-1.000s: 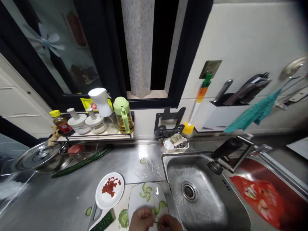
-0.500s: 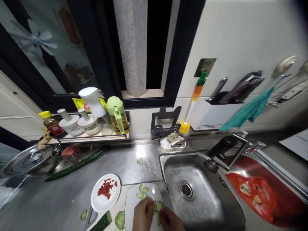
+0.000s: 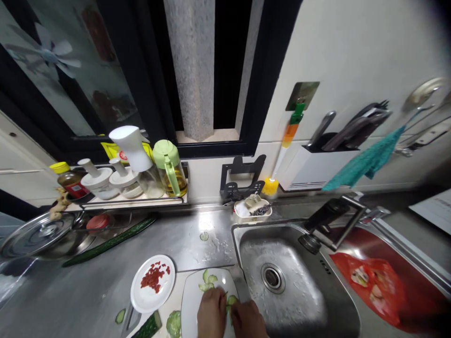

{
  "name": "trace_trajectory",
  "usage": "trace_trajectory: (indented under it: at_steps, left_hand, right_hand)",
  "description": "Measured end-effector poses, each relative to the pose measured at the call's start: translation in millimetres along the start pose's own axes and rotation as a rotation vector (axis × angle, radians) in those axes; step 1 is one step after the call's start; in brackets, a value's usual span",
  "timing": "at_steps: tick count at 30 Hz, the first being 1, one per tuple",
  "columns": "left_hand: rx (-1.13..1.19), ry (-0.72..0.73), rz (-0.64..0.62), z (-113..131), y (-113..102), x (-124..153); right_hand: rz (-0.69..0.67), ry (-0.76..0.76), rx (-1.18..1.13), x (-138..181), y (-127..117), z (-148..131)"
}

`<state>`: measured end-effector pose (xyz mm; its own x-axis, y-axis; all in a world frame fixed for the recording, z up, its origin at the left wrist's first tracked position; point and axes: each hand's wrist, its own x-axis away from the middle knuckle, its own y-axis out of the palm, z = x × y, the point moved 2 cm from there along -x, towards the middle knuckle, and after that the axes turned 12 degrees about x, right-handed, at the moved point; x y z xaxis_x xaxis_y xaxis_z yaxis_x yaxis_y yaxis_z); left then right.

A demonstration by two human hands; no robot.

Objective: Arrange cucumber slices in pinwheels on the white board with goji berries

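— What is the person doing down there at the steel bench (image 3: 88, 291)?

— Both hands are working over the white rectangular plate (image 3: 192, 305). The left hand (image 3: 211, 313) and the right hand (image 3: 247, 320) are pinching together over pale green cucumber slices (image 3: 207, 281), arranging them, I'd say.

— And next?

— Probably setting another slice neatly beside those, taking from the cut dark cucumber (image 3: 148, 326) just left of the plate.
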<state>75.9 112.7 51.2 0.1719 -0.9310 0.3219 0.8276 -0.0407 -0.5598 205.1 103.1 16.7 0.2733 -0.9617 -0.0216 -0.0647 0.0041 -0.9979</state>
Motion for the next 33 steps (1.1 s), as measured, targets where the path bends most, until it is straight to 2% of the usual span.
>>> trace_trajectory:
  at_steps: [6,11,16,21,26,33]
  left_hand:
    - [-0.011,-0.012,-0.007,-1.3,2.2,0.3]
    - [-0.036,0.016,-0.005,-16.9,13.3,-4.2]
    - [-0.079,0.097,0.083,-29.1,21.5,-5.5]
    - [-0.173,0.205,0.148,-31.1,23.9,-4.9]
    - [-0.218,0.250,0.204,-29.9,23.9,-3.3]
    - [-0.147,0.279,0.122,-30.2,16.0,-3.1]
  right_hand:
    - [0.011,0.005,0.075,-0.4,1.5,-2.8]
    - [-0.001,0.030,0.110,-0.2,2.6,-7.9]
    - [-0.026,0.057,0.194,0.7,6.7,-13.0]
    - [0.024,0.026,0.210,0.3,7.7,-13.6]
    - [0.037,0.009,0.245,1.2,11.6,-11.3]
    - [0.033,-0.003,0.224,2.8,8.0,-7.9]
